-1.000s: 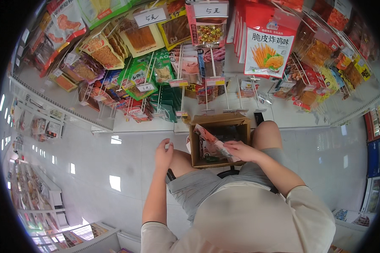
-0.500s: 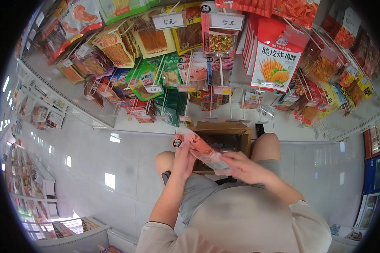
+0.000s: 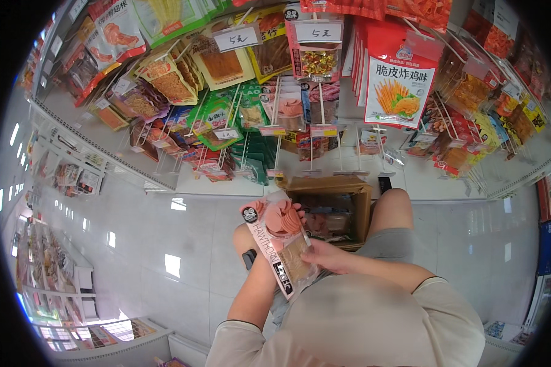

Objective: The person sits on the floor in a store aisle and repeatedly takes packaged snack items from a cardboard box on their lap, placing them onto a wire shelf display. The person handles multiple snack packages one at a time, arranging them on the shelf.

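A pink snack packet [image 3: 281, 244] with clear windows shows reddish-pink round slices in its upper part and something light brown lower down. It lies tilted above my lap, its printed face toward me. My left hand [image 3: 299, 211] holds it from beneath; only some fingertips curl past its right edge, and the packet hides the rest. My right hand [image 3: 326, 255] grips its lower right edge, thumb on the front. Just beyond stands an open cardboard box [image 3: 362, 211] between my knees, with packets [image 3: 330, 220] inside it.
Ahead is a white display shelf [image 3: 434, 191] with snack packets hanging on metal hooks. A large red packet [image 3: 401, 79] hangs at right, green packets [image 3: 214, 119] left of centre. White tags [image 3: 318, 32] sit on the hook ends. More shelving [image 3: 61, 275] stands at far left, past the tiled floor.
The packet has turned from a slanted, partly folded position to face me more fully. My left hand has gone behind it, and my right hand has shifted slightly left along its edge.
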`<action>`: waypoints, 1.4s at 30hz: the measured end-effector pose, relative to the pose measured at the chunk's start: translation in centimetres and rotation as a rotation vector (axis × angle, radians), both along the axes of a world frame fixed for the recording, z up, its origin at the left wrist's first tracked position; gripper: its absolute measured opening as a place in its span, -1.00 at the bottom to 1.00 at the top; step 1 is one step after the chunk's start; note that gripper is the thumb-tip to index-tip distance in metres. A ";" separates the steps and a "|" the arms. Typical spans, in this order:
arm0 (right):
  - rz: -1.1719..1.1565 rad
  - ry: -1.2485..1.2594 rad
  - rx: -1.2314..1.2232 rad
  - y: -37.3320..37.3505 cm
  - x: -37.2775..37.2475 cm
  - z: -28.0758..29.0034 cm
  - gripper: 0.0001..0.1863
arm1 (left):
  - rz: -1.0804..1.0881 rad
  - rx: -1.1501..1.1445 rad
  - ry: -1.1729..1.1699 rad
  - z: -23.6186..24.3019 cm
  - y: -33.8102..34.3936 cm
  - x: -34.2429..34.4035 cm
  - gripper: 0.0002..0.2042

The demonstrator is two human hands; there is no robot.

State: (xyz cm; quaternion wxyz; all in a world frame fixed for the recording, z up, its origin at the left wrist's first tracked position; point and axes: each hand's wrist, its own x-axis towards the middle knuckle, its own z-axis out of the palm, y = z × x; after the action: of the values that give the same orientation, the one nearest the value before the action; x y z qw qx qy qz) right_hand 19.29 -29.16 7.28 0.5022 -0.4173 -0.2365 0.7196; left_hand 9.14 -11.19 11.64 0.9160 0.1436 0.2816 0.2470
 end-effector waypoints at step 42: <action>-0.434 -1.804 -0.116 -8.5 25.2 -6.5 -0.73 | 0.065 0.607 0.241 -3.2 19.7 9.8 -0.68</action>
State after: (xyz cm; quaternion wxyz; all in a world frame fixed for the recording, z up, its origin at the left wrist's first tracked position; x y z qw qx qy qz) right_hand 44.53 -37.68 0.79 0.2303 -0.8784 -0.4180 0.0238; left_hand 18.98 8.56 8.40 0.7831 0.4292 0.3059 0.3300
